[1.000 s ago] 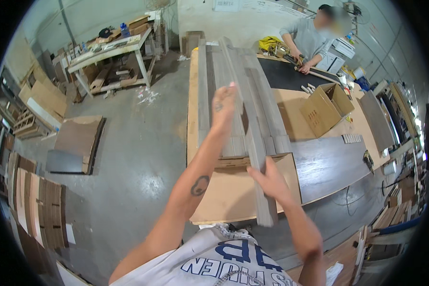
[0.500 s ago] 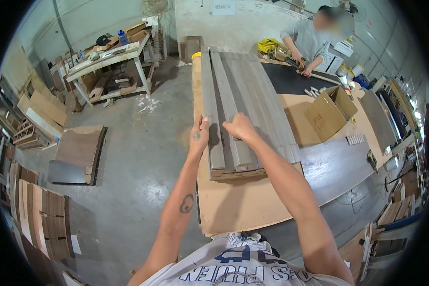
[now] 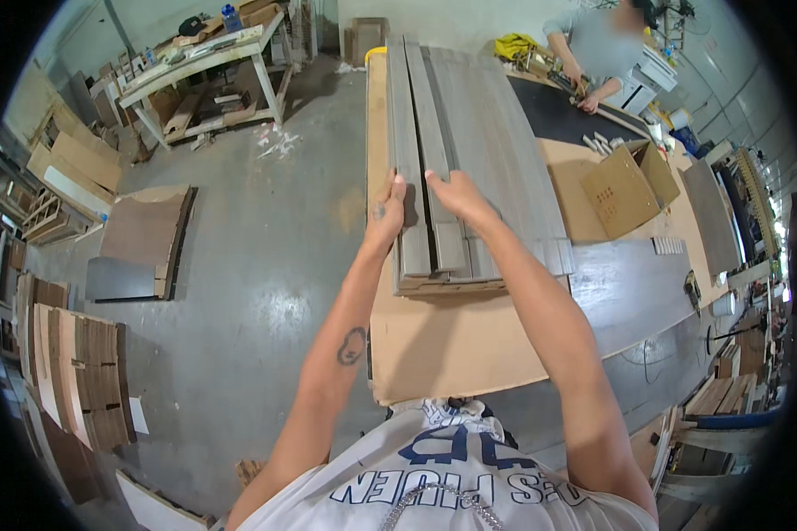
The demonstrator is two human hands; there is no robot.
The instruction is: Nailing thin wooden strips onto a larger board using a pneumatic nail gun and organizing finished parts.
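My left hand (image 3: 388, 211) is closed on the outer edge of the leftmost grey-brown wood plank (image 3: 415, 250), thumb up along its side. Just to the right, my right hand (image 3: 462, 196) grips a second, similar plank (image 3: 450, 246), with the thumb at its left edge and the other fingers largely hidden. A narrow dark gap runs between the two planks. Both lie lengthwise on a stack of the same boards (image 3: 496, 133), pointing away from me. Under the stack is a tan-topped worktable (image 3: 456, 341).
An open cardboard box (image 3: 624, 195) sits right of the stack, near a dark grey panel (image 3: 629, 288). Across the table another person (image 3: 598, 53) handles a long strip over a black board (image 3: 553, 106). A cluttered bench (image 3: 204, 75) and stacked panels (image 3: 142, 239) stand to my left.
The second plank has shifted left with my right hand, narrowing the gap to the leftmost plank. My hands have come closer together. The whole view has tilted down.
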